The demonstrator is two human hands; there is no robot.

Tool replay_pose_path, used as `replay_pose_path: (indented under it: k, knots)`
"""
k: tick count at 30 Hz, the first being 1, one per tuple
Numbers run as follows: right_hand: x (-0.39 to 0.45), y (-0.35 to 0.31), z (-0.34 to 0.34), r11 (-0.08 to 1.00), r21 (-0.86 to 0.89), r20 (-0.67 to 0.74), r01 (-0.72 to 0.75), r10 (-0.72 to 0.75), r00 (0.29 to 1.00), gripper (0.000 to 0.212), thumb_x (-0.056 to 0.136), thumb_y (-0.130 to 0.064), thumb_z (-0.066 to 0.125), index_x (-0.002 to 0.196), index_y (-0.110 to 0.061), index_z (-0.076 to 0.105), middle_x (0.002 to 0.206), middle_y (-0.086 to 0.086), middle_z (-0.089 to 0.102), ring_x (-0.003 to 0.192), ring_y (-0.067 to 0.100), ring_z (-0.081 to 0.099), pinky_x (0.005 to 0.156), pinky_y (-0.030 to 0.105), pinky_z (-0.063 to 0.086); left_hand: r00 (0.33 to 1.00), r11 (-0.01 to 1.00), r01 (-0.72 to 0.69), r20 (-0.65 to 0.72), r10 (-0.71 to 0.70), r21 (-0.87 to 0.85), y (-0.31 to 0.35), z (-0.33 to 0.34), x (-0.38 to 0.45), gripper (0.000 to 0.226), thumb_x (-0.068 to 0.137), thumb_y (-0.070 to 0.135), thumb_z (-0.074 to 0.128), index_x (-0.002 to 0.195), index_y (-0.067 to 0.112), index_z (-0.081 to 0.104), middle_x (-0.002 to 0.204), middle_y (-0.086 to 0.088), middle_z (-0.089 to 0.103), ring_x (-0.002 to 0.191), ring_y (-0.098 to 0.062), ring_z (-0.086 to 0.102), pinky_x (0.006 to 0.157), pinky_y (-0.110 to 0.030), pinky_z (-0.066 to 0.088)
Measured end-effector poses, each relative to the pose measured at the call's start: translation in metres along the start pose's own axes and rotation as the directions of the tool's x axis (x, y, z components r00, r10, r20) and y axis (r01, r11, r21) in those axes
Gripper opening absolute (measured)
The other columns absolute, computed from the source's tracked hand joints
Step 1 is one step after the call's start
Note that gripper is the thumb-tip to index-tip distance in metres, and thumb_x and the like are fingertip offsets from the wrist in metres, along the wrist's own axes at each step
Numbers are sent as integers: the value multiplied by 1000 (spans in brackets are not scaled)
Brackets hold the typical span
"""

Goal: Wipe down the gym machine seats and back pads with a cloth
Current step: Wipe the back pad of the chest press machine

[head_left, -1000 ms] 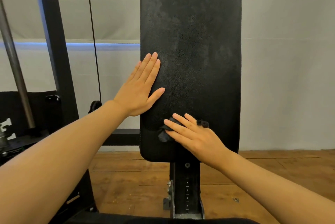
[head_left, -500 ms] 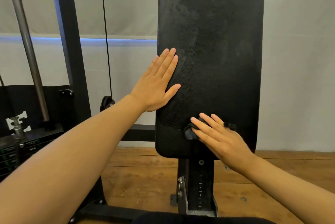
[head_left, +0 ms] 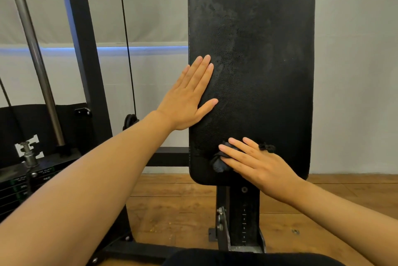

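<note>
Back pad (head_left: 258,72): cloth (head_left: 218,163) under right hand (head_left: 258,164).

Left hand (head_left: 189,97) flat, fingers straight and together, pointing to 1 o'clock, thumb spread. Right hand (head_left: 258,164) flat, fingers straight toward 10 o'clock.
</note>
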State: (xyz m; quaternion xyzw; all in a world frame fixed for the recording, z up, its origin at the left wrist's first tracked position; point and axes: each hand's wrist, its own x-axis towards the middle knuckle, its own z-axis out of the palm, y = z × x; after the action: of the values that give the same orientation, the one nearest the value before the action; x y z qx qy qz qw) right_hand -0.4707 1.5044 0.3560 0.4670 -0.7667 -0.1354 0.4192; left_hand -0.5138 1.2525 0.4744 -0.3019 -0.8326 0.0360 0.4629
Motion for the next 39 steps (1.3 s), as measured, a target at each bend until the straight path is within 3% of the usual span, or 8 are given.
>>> replay_pose_path:
  k: [4, 8, 16, 22, 25, 31, 39]
  knots:
    - [-1, -7, 4, 999, 8, -12, -49, 49, 999, 55, 88, -10, 58, 142, -12, 46, 156, 8, 30, 145, 28, 25, 120, 42, 14, 1000, 1000, 4, -15, -4, 7, 0, 2, -1, 75, 101, 50, 30, 156, 4, 8, 164, -12, 1, 151, -24, -5, 123, -40, 0]
    - [31, -15, 12, 1000, 1, -37, 29, -29, 999, 40, 94, -10, 46, 133, -9, 56, 152, 11, 38, 142, 31, 32, 119, 45, 20, 1000, 1000, -3, -22, 3, 11, 1, 2, 0, 74, 101, 48, 31, 155, 2, 10, 164, -14, 4, 151, -26, -3, 123, -41, 2]
    - [83, -39, 20, 999, -2, -103, 52, -52, 993, 44, 86, -4, 66, 130, -7, 59, 147, 13, 45, 138, 33, 39, 117, 47, 26, 1000, 1000, -3, -15, 3, 11, 1, 2, -1, 74, 101, 48, 32, 155, 2, 11, 164, -14, 4, 151, -27, -1, 123, -44, 5]
    - [49, -50, 27, 997, -47, -48, 62, -64, 997, 57, 81, -6, 67, 136, -11, 54, 152, 10, 38, 142, 31, 32, 119, 46, 19, 1000, 1000, 22, 22, -22, -5, 2, 0, 0, 75, 101, 50, 30, 156, 4, 7, 164, -12, 0, 151, -24, -6, 123, -42, 2]
    - [39, -59, 30, 995, -68, 11, 75, -75, 997, 63, 79, -8, 70, 139, -14, 51, 154, 8, 35, 144, 28, 29, 118, 45, 22, 999, 1000, 30, 19, -30, -4, 3, 0, 0, 75, 101, 50, 31, 156, 4, 7, 164, -12, 1, 151, -24, -6, 123, -40, -1]
    - [31, -50, 21, 973, -130, 68, 193, -185, 980, 56, 83, -11, 49, 139, -15, 51, 154, 7, 36, 142, 29, 33, 115, 46, 20, 999, 999, 42, 6, -43, 28, 6, 0, -1, 75, 101, 50, 29, 156, 4, 9, 164, -13, 3, 152, -25, -3, 124, -41, 3]
    - [-11, -34, 15, 982, -132, 85, 134, -123, 989, 61, 80, -14, 62, 140, -19, 51, 156, 5, 32, 145, 28, 25, 119, 47, 18, 999, 998, 51, -17, -50, 45, 6, 3, -1, 74, 100, 49, 28, 155, 2, 11, 164, -14, 4, 151, -27, -1, 124, -42, 4]
